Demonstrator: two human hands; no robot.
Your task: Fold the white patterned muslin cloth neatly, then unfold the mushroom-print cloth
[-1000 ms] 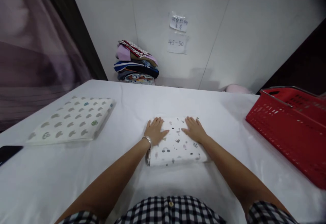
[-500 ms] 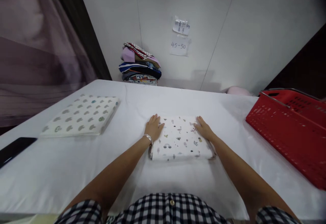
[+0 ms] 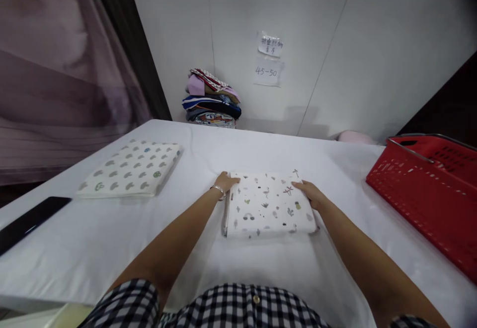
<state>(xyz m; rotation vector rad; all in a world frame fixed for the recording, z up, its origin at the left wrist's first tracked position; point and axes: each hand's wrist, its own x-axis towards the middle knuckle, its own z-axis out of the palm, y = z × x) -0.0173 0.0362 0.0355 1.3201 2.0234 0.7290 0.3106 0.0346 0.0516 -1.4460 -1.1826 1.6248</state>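
Observation:
A folded white cloth (image 3: 266,204) with small coloured prints lies on the white table (image 3: 238,149) right in front of me. My left hand (image 3: 225,182) rests at its left far edge, fingers curled against the fold; a bracelet is on that wrist. At the right far edge is my right hand (image 3: 312,194), its fingers closing on the cloth's side. Both forearms reach out from checked sleeves.
A second folded cloth (image 3: 132,168) with grey-green spots lies at the left. A black phone (image 3: 30,219) sits near the left table edge. A red plastic basket (image 3: 432,189) stands at the right. A stack of folded clothes (image 3: 212,98) is against the back wall.
Both hands have slid outward from the top of the printed cloth to its left and right edges. The view has shifted slightly to the left.

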